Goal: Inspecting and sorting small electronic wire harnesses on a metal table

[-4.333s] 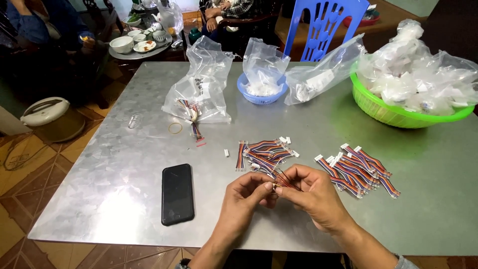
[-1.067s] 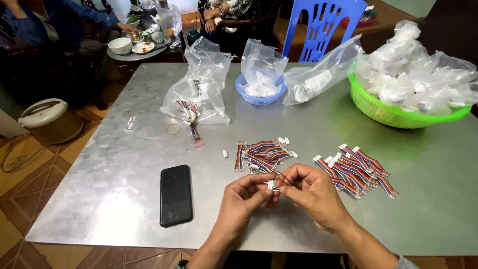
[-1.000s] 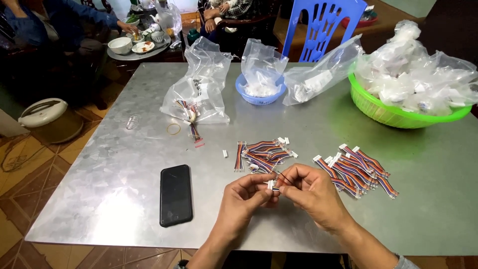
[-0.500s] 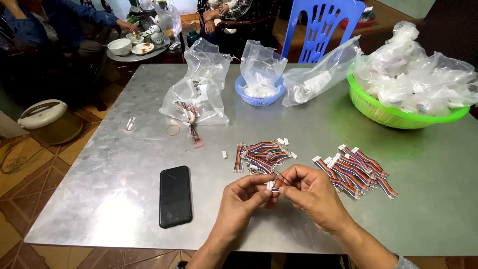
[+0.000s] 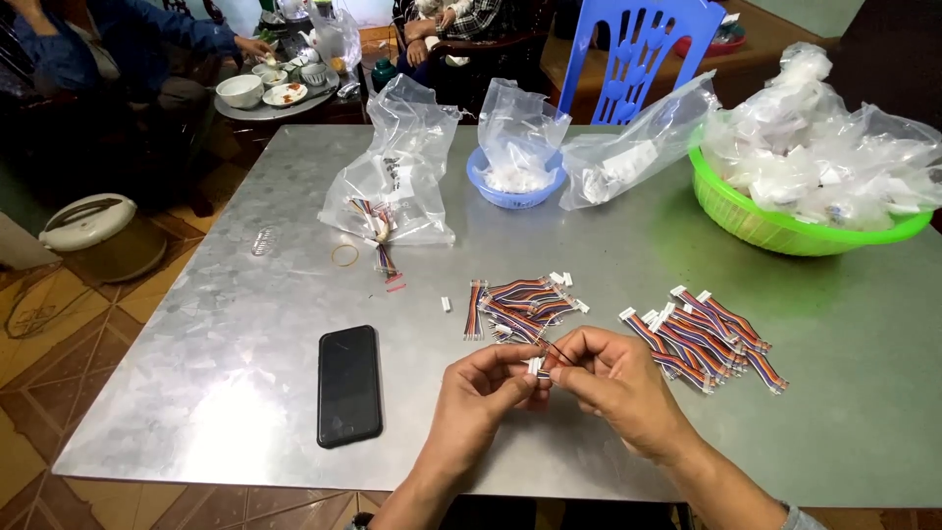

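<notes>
Two hands meet low over the metal tabletop [image 5: 245, 324]. The left hand [image 5: 486, 388] pinches a small white plug [image 5: 536, 366] in its grip, and the right hand [image 5: 613, 378] grasps the thin wire [image 5: 551, 348] at that plug, so both can work close together. Colourful wire bundles [image 5: 515, 304] lie just behind, more wire bundles [image 5: 702, 334] to the right, a black phone [image 5: 348, 385] to the left. Since earlier, the hands have hardly moved.

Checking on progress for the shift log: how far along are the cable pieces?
Done, it seems: a pile of finished cables right of the hands. In hand: left hand and right hand pinch one white connector. Left: a smaller pile and bagged cables.
</notes>
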